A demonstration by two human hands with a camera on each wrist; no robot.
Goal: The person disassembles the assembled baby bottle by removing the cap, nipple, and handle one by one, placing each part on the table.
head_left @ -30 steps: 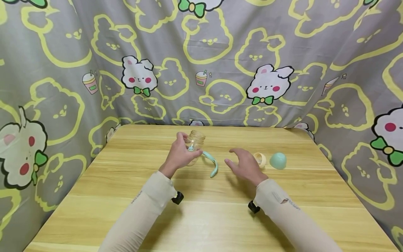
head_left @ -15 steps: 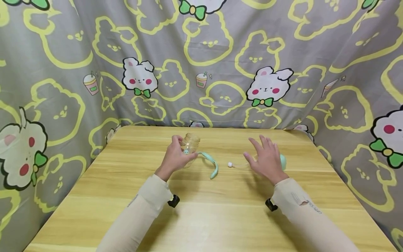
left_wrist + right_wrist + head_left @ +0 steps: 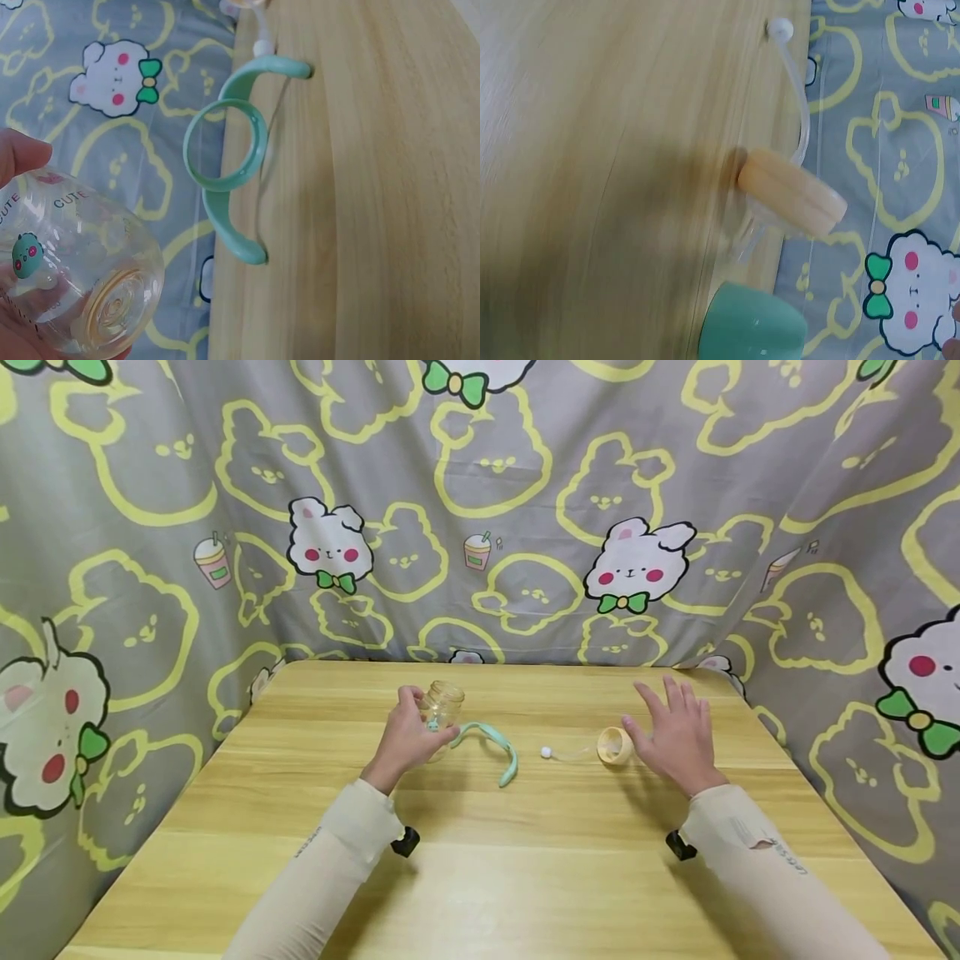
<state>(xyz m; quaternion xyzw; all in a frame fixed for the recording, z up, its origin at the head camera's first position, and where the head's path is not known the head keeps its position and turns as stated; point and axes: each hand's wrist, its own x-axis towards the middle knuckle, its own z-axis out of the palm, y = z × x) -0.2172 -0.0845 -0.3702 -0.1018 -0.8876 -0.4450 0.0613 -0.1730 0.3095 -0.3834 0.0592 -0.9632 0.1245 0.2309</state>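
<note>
My left hand (image 3: 412,732) grips a clear, amber-tinted baby bottle (image 3: 446,695) with its threaded neck upward. Printed letters and a small green character mark the bottle's side in the left wrist view. Just right of it lies a mint-green bottle handle (image 3: 497,740), a ring with two curved arms (image 3: 238,246). My right hand (image 3: 677,737) hovers with fingers spread, holding nothing, thumb beside a pale orange bottle collar (image 3: 603,750). From that collar runs a clear straw (image 3: 796,90) ending in a white weight (image 3: 546,752). A mint-green domed cap (image 3: 751,328) is hidden behind my right hand in the head view.
The wooden table (image 3: 480,877) carries all the parts. A grey patterned curtain (image 3: 420,552) hangs along its back and both sides. Small black wrist cameras sit under both cuffs.
My left hand has shifted left with the bottle, uncovering more of the handle. My right hand has moved right, past the straw and collar, and now covers the cap; its fingers have spread.
</note>
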